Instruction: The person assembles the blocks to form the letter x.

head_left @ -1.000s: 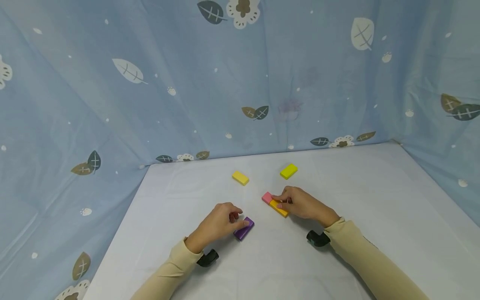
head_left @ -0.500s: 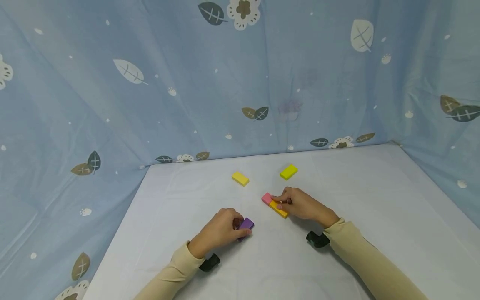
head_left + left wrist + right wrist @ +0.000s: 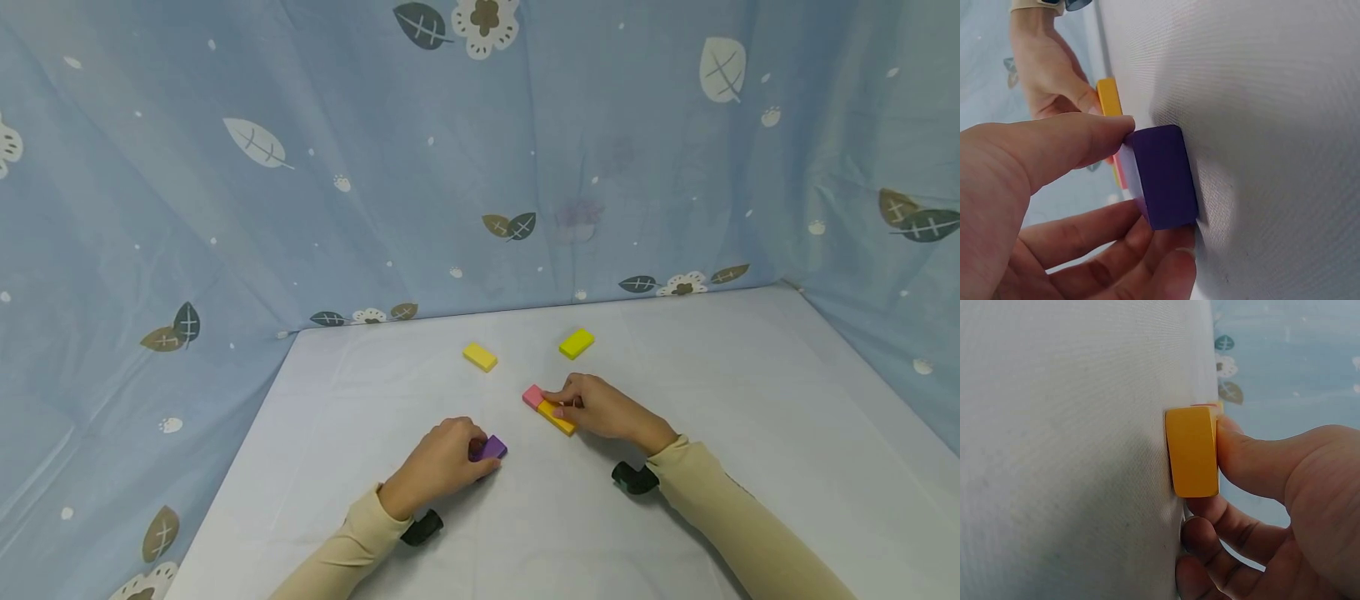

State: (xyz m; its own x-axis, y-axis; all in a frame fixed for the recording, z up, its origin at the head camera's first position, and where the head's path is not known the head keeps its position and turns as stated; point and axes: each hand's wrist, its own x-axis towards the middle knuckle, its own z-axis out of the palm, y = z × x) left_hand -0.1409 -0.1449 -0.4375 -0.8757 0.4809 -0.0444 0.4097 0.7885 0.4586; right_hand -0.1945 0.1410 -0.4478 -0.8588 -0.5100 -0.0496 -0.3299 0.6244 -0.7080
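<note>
Right hand (image 3: 603,408) angles in from the right of the orange block (image 3: 565,426), wrist low, knuckles raised and back of the hand upward. Thumb bent down onto the block's top face, fingers curled on its far side; a narrow pinch, the gap filled by the block, which lies flat on the table (image 3: 675,358). Index tip sits near the seam where the pink block (image 3: 532,397) meets the orange block's far-left end, the two end to end and touching.

Left hand (image 3: 435,467) comes in from left of the orange block and nearer the person, forearm slanting. Thumb reaches along the near side of the purple block (image 3: 495,447), fingers curling round its opposite side: closed about the block, spread only to its width. Left wrist view shows the thumb at its upper edge, fingertips against the other side. Purple block lies left of the orange block and nearer the person, well apart from it.

Pale yellow block (image 3: 480,357): beyond the orange block, to its left. Lime block (image 3: 577,343): beyond it, slightly right. Patterned blue cloth (image 3: 375,192) hangs farther beyond.
</note>
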